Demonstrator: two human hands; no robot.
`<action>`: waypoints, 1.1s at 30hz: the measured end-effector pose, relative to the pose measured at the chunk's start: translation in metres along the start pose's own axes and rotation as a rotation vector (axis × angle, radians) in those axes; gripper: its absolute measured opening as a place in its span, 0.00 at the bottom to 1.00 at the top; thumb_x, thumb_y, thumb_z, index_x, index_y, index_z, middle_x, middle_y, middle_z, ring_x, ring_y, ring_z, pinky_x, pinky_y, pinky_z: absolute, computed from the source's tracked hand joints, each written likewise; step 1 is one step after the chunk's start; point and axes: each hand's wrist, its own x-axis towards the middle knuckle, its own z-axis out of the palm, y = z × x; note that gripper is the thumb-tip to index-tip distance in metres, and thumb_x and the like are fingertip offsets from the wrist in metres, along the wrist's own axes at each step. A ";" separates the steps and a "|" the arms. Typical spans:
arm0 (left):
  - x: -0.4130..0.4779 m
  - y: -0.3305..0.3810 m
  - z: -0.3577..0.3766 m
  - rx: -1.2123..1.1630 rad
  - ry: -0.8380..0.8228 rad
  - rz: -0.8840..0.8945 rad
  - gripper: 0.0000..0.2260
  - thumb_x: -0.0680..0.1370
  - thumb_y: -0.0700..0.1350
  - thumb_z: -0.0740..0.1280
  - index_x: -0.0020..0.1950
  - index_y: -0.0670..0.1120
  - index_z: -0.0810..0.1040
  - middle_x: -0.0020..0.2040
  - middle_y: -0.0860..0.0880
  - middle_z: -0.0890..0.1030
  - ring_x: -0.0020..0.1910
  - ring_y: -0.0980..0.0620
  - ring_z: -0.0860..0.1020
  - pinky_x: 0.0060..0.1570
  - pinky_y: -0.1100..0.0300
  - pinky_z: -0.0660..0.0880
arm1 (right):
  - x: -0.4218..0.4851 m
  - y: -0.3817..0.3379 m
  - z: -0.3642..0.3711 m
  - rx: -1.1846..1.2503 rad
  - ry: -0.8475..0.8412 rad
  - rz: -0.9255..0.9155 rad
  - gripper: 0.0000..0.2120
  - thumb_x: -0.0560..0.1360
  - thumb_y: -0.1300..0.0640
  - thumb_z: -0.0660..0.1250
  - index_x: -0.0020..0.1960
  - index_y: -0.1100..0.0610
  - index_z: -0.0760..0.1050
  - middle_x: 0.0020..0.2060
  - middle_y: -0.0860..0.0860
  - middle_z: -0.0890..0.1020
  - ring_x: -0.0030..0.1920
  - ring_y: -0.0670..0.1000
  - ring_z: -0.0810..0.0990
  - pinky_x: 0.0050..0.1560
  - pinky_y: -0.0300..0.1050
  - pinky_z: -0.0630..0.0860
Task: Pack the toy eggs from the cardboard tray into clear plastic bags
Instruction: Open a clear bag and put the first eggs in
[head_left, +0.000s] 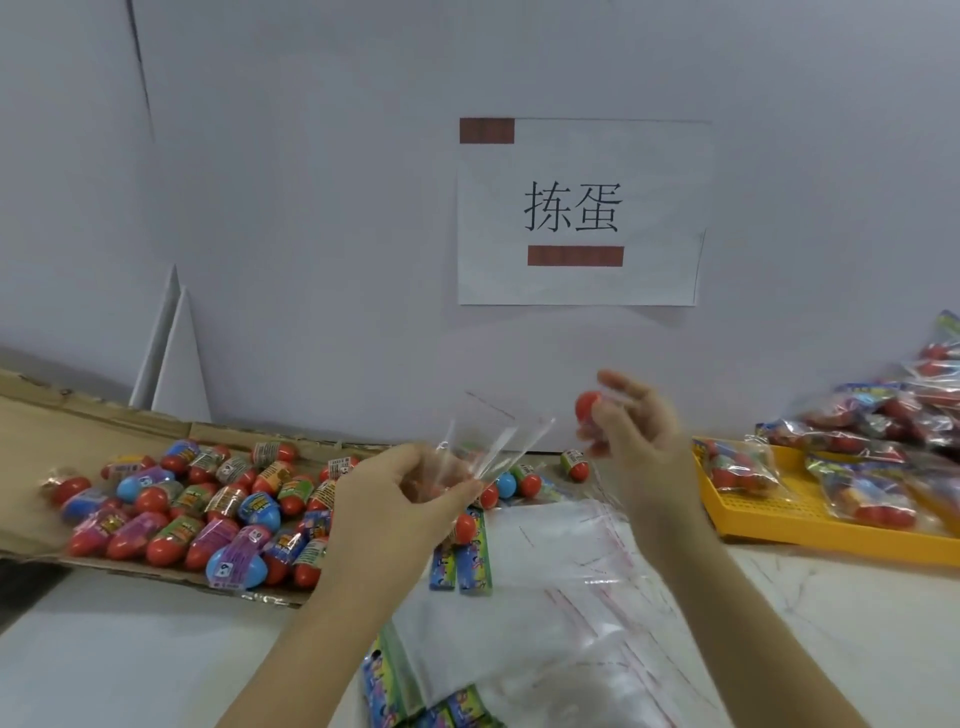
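Left forearm (332, 597) enters from lower left, bare, angled up toward centre. Left hand (410, 483) raised, fingers curled, thumb and fingertips pinching lower end of clear bag (493, 441). Right forearm (727, 597) enters from lower right, bare, rising steeply. Right hand (639, 431) higher than left, fingers partly curled round red egg (589, 402); fingers blurred, exact grip unclear. Hands apart, not touching.

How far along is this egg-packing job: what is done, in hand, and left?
Done: several filled bags lie on and beside the yellow tray. In hand: the left hand holds a clear bag, the right hand a red egg. Left: many loose eggs on the cardboard tray, and a stack of empty bags.
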 end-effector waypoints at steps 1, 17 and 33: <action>-0.002 0.003 0.000 0.120 0.031 0.129 0.04 0.69 0.47 0.78 0.38 0.51 0.83 0.29 0.56 0.80 0.26 0.61 0.75 0.28 0.71 0.70 | 0.001 -0.017 -0.003 0.122 -0.057 -0.015 0.16 0.73 0.56 0.68 0.60 0.54 0.73 0.40 0.50 0.83 0.38 0.45 0.81 0.38 0.36 0.78; -0.004 0.015 -0.012 0.479 0.335 0.911 0.04 0.72 0.40 0.74 0.45 0.44 0.85 0.38 0.51 0.83 0.38 0.55 0.77 0.39 0.62 0.73 | -0.023 -0.098 -0.031 -0.637 -0.481 -0.248 0.21 0.60 0.27 0.66 0.49 0.34 0.76 0.46 0.35 0.82 0.44 0.36 0.79 0.47 0.48 0.72; -0.008 0.030 -0.006 0.416 0.261 0.813 0.17 0.76 0.53 0.67 0.60 0.45 0.78 0.47 0.48 0.84 0.46 0.55 0.78 0.49 0.64 0.72 | -0.031 -0.080 0.009 -0.639 -0.321 -0.591 0.11 0.66 0.51 0.75 0.48 0.48 0.78 0.41 0.38 0.81 0.44 0.40 0.80 0.55 0.37 0.70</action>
